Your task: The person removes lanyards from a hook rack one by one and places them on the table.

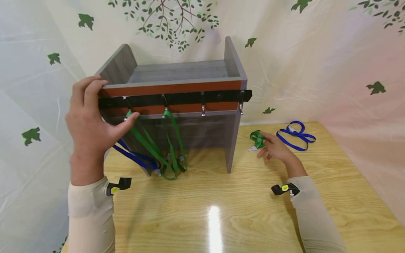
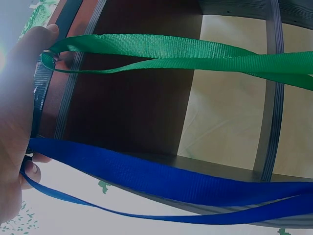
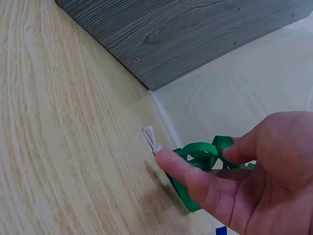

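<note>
Beside the rack (image 1: 177,88) the left grip (image 1: 91,121) clasps, the right grip (image 1: 277,148) pinches a looped, white-clipped green lanyard (image 1: 257,138).

Head view's pretty bright, with a white glare streak on the counter (image 1: 177,214). Left wrist cam's blown out at its left edge.

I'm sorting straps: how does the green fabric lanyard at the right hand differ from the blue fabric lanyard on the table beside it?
The green fabric lanyard is bunched up; the blue fabric lanyard spreads in loose loops. The right hand holds the green one; the blue one lies untouched on the light wooden table. Both are flat straps with pale clips.
</note>
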### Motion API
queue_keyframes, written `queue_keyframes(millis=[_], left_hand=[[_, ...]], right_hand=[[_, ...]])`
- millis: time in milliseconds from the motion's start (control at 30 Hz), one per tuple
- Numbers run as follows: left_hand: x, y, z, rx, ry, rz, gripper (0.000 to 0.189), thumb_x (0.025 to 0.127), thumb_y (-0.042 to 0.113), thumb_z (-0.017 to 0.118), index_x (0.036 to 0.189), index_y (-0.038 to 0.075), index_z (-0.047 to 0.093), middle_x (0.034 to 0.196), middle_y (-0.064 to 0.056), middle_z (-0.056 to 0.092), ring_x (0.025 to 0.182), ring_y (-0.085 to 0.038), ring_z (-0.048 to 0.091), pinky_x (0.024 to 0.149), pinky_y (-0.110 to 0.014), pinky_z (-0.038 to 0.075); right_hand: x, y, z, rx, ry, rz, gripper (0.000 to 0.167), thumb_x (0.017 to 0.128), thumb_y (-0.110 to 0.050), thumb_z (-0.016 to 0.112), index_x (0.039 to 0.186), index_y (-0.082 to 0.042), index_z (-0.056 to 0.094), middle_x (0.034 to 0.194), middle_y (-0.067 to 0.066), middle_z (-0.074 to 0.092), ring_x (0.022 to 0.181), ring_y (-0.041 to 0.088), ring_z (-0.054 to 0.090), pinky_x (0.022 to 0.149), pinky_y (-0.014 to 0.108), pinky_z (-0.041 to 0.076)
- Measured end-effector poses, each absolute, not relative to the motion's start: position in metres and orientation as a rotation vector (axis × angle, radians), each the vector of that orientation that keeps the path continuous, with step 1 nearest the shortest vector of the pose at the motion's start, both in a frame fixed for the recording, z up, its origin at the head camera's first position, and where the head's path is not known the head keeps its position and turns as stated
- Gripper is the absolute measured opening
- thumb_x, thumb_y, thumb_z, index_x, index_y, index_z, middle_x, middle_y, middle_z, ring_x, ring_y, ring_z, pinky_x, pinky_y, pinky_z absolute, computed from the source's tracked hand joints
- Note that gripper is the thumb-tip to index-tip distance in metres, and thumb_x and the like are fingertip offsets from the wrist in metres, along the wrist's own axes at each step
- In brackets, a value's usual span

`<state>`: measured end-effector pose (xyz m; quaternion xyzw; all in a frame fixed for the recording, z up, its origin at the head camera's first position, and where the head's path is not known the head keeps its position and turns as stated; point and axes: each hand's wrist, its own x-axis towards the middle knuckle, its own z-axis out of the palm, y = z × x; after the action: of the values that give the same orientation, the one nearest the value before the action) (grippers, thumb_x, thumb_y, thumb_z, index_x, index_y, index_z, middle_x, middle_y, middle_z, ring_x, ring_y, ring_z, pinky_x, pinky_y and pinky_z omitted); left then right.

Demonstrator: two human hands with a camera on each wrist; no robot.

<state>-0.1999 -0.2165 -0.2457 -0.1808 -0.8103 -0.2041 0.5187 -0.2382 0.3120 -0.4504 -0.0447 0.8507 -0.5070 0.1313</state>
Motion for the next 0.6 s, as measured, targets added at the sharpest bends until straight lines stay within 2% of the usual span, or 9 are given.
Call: queue_keyframes(millis=[133,333,533,600], left_hand=[[-0.2001,-0.2164,-0.2453,-0.435,-1.942,-0.486,0.096,0.078,0.081,0.064,0.138,0.007,0.061,0.143,-0.017,0.062,0.126,-0.036,0.064,0.065,-0.060,0.041],[-0.2000,-0.2166,-0.2453,-0.444,-1.953,-0.476,0.095,0.078,0.079,0.064,0.139,0.006,0.060,0.144,-0.017,0.061,0.126,-0.036,0.063,0.063,-0.058,0.038],[-0.1989,-0.2175,-0.2455,-0.443,-1.962,-0.462,0.093,0.079,0.077,0.065,0.140,0.006,0.059,0.145,-0.017,0.061,0.124,-0.037,0.063,0.060,-0.055,0.036],[-0.1986,-0.2177,-0.2453,-0.442,-1.962,-0.462,0.093,0.079,0.077,0.065,0.140,0.006,0.059,0.145,-0.017,0.061,0.124,-0.037,0.063,0.061,-0.056,0.037]], right_hand=[[-0.2383,0.3115,-0.4504,-0.134,2.485,-1.378,0.055,0.112,-0.004,0.028,0.167,0.003,0.020,0.106,0.038,0.072,0.076,0.024,0.075,0.058,0.035,0.058],[-0.2393,0.3115,-0.4564,-0.124,2.486,-1.314,0.053,0.113,-0.005,0.030,0.165,0.005,0.024,0.119,0.036,0.066,0.076,0.015,0.071,0.056,0.030,0.051],[-0.2395,0.3130,-0.4559,-0.153,2.524,-1.331,0.054,0.114,-0.008,0.030,0.166,0.005,0.021,0.103,0.034,0.072,0.078,0.021,0.074,0.056,0.032,0.052],[-0.2390,0.3129,-0.4548,-0.156,2.546,-1.350,0.055,0.114,-0.009,0.030,0.166,0.003,0.020,0.113,0.036,0.069,0.080,0.024,0.076,0.057,0.033,0.053]])
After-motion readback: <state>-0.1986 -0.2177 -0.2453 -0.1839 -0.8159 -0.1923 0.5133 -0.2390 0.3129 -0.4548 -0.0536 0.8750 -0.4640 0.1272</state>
